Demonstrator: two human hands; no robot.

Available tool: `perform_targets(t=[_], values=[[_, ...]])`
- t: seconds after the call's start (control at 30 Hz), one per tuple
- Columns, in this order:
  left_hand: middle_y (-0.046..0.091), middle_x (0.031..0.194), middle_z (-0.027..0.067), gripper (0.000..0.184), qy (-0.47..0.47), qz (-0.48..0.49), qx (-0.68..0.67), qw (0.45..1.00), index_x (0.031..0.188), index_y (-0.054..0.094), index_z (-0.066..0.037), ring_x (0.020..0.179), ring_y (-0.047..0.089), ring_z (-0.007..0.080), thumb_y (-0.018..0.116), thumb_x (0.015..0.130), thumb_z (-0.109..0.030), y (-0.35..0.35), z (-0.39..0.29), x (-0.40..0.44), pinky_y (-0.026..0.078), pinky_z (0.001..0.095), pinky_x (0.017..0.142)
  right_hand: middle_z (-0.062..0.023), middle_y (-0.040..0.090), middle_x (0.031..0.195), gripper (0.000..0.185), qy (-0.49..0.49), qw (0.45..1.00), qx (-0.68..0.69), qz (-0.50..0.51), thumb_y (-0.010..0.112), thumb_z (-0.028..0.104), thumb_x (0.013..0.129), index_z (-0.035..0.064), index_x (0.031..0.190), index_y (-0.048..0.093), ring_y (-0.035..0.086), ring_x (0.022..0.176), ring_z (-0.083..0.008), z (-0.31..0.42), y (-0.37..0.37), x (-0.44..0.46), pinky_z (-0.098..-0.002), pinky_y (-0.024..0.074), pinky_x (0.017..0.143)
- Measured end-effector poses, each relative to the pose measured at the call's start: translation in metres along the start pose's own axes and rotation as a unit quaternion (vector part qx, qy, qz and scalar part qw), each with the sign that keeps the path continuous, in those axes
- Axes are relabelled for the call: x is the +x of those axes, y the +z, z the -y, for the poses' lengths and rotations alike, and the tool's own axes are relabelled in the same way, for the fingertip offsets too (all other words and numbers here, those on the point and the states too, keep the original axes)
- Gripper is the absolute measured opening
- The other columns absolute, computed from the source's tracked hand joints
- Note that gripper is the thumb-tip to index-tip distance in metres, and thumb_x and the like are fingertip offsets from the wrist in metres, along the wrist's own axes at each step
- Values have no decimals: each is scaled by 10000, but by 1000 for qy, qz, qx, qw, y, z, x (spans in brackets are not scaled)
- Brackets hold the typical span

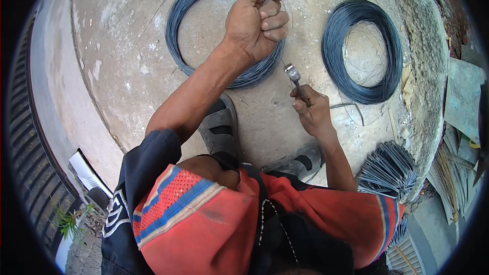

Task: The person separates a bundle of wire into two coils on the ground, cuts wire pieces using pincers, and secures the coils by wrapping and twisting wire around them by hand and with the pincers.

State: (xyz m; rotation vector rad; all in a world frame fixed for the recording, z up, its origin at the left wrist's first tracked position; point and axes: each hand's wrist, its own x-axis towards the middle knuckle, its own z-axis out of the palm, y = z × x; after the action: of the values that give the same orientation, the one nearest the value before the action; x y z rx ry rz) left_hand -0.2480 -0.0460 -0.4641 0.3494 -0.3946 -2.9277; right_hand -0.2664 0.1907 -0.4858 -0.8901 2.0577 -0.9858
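Note:
My left hand is raised over a large coil of dark wire on the concrete. Its fingers are curled closed around a thin strand of wire, which runs down towards the tool in my other hand. My right hand grips a pair of pincers by the handles, with the metal head pointing up and left, close to the strand. Whether the jaws touch the strand is too small to tell. To the right lies a second coil of dark wire, with loose thin strands inside its ring.
A bundle of bent metal rods lies at lower right. A short bent piece is beside my right wrist. My sandalled feet stand below the coils. Sheets and debris line the right edge; a barred railing runs along the left.

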Motion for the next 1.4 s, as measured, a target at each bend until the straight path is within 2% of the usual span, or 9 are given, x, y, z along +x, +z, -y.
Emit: perform_targets(t=[0.13, 0.23, 0.53, 0.73, 0.83, 0.97, 1.07, 1.2, 1.4], values=[[296, 562, -55, 417, -33, 1, 4, 999, 889, 541, -60, 455, 274, 51, 321, 996, -398, 10, 0, -11, 219, 180, 361, -158, 609, 790, 138, -34, 998, -28, -55, 611, 70, 810, 42, 944, 598, 572, 737, -347, -14, 18, -1, -433, 451, 635], [282, 562, -62, 419, -46, -18, 38, 998, 889, 543, -66, 447, 258, 46, 321, 994, -405, 14, 1, -14, 209, 174, 356, -154, 621, 813, 164, -110, 984, -129, -63, 599, 53, 801, 51, 965, 600, 574, 772, -357, -15, 18, 0, -438, 454, 662], [249, 550, -79, 430, -63, -51, 103, 991, 883, 506, -68, 450, 237, 36, 307, 991, -434, 16, 3, -14, 203, 175, 369, -181, 645, 877, 227, -23, 999, 17, -42, 562, 92, 865, 45, 1084, 596, 608, 734, -370, -13, 22, 0, -403, 483, 652], [211, 558, -84, 422, -43, -93, 166, 981, 862, 537, -69, 457, 227, 36, 334, 991, -415, 15, -8, -12, 178, 167, 361, -107, 650, 696, 320, 147, 985, 89, -5, 555, 258, 915, 1, 1098, 608, 602, 574, -140, 1, -10, -7, -301, 461, 563], [203, 560, -82, 414, -28, -108, 181, 977, 864, 530, -71, 462, 223, 39, 335, 992, -413, 12, -7, -8, 176, 170, 367, -56, 618, 619, 349, 105, 918, 347, 161, 634, 275, 866, -13, 1062, 631, 505, 511, -60, -1, -24, -21, -248, 407, 502], [199, 562, -79, 412, -31, -120, 163, 979, 864, 525, -73, 465, 222, 44, 341, 989, -419, 7, -1, -3, 184, 176, 373, -20, 539, 534, 545, 105, 951, 210, 201, 727, 219, 738, -13, 1185, 521, 497, 471, -96, 13, -28, -19, -216, 380, 473], [199, 563, -78, 411, -28, -140, 151, 978, 861, 524, -72, 464, 223, 47, 346, 987, -421, 8, 1, -1, 191, 182, 376, -45, 561, 608, 587, 11, 793, 574, 206, 635, 165, 742, -3, 1263, 424, 544, 524, -133, -8, -17, -21, -232, 447, 528], [201, 564, -76, 399, -21, -145, 151, 978, 863, 516, -72, 464, 226, 49, 350, 988, -412, 8, 0, 1, 194, 188, 380, -102, 604, 810, 470, 248, 856, 444, 96, 462, 161, 852, 5, 1294, 423, 581, 682, -163, 21, -7, -16, -267, 478, 619], [206, 562, -74, 384, -34, -178, 151, 972, 870, 500, -74, 461, 229, 50, 336, 993, -398, 5, 3, 3, 193, 189, 379, -95, 647, 806, 399, 226, 924, 256, 172, 441, 249, 949, 26, 1277, 484, 627, 739, -211, 20, -12, -14, -336, 484, 660]])
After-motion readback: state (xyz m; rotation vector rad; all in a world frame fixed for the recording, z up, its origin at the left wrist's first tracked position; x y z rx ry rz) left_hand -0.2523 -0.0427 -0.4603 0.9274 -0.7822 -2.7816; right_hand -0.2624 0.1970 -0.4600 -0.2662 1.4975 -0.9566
